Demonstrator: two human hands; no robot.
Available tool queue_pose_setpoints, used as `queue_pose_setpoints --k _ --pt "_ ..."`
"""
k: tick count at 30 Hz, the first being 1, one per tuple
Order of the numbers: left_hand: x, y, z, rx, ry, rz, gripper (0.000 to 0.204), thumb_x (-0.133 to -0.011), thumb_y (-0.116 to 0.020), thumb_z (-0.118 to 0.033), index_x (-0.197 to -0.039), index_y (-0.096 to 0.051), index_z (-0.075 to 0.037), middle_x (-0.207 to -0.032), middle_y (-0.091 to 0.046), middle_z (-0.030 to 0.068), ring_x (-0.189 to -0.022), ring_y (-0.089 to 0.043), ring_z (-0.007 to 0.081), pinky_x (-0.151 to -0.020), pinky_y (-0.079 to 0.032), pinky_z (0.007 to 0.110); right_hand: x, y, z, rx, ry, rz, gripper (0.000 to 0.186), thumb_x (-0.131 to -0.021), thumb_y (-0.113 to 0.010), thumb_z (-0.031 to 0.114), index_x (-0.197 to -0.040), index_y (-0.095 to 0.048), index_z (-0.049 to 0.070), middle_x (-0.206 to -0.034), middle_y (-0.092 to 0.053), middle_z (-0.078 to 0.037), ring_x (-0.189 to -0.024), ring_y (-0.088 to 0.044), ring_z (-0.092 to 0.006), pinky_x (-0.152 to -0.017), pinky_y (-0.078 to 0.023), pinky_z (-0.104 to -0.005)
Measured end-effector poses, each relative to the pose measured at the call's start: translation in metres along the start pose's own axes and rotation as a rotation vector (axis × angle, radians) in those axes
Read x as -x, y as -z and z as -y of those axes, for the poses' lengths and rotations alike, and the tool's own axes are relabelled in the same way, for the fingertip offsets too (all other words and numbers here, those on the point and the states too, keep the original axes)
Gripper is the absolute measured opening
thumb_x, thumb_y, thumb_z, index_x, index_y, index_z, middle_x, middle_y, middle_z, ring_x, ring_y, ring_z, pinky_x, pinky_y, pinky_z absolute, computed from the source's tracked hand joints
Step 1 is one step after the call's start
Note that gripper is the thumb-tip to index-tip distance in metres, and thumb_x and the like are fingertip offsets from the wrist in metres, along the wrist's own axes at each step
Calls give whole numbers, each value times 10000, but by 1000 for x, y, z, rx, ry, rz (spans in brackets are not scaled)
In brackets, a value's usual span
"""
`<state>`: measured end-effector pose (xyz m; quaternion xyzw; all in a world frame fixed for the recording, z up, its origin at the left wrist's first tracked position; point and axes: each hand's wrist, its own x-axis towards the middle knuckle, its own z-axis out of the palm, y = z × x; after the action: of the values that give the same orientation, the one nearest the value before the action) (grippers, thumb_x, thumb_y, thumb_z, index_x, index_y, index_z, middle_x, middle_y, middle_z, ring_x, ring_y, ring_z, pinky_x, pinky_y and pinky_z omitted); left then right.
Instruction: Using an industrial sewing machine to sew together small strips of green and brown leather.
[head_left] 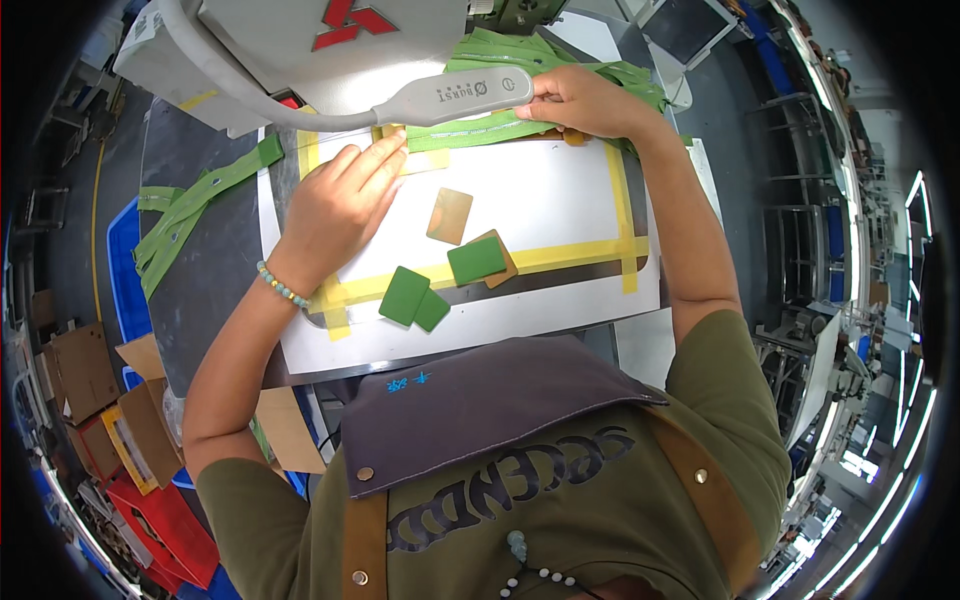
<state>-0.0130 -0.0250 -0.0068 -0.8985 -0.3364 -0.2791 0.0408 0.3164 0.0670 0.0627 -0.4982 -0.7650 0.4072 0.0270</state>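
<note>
A green zipper stretches across the white work surface under the machine head, its metal teeth showing as a pale line. My right hand pinches it towards its right end between thumb and fingers. At its left end lie the fingertips of my left hand, whose fingers are stretched out straight and close together. Whether those fingertips grip the zipper's edge, I cannot tell. Behind my right hand more green zippers lie heaped, and others trail over the table at the left.
A white sewing machine fills the top left. Its grey lamp juts out over the zipper. Nearer me lie a gold card and several green cards. Yellow tape borders the work surface. Cardboard boxes stand at the lower left.
</note>
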Motion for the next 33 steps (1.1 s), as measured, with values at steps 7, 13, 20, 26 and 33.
queue_pose_setpoints --k 7,13,20,26,33 --pt "-4 -6 1 36 28 98 388 -889 -782 -135 -1247 -720 -1 -1408 -690 57 -942 -657 250 -869 -576 345 3 -5 9 -53 -42 -13 320 -1029 -675 311 -903 -675 17 -636 -557 -5 -530 -503 -85 -474 -419 -287" --pt "-5 -8 5 178 101 76 333 -905 -760 -114 -1217 -716 -7 -1317 -709 88 -1056 -685 289 -916 -580 377 6 -15 12 344 226 -248 204 -959 -666 233 -1022 -745 56 -710 -673 -68 -646 -617 -183 -609 -472 -359" --pt "-7 -9 1 191 128 68 299 -915 -737 -82 -1201 -707 0 -1316 -694 97 -1108 -690 294 -943 -578 394 -42 -37 7 39 512 -592 337 -896 -770 91 -1222 -709 32 -1142 -718 -120 -904 -673 -256 -791 -537 -345" --pt "-3 -11 6 130 89 68 289 -923 -731 -88 -1191 -704 16 -1329 -703 100 -1097 -687 299 -952 -573 398 -40 -60 18 253 611 -538 346 -838 -769 101 -1169 -678 54 -1090 -697 -79 -1011 -656 -338 -888 -533 -446" --pt "-3 -11 4 176 112 56 274 -925 -731 -95 -1177 -708 12 -1317 -709 102 -1092 -687 300 -953 -572 397 -58 -55 -14 268 626 -691 169 -835 -755 98 -981 -700 34 -1013 -706 -111 -907 -657 -344 -843 -545 -456"
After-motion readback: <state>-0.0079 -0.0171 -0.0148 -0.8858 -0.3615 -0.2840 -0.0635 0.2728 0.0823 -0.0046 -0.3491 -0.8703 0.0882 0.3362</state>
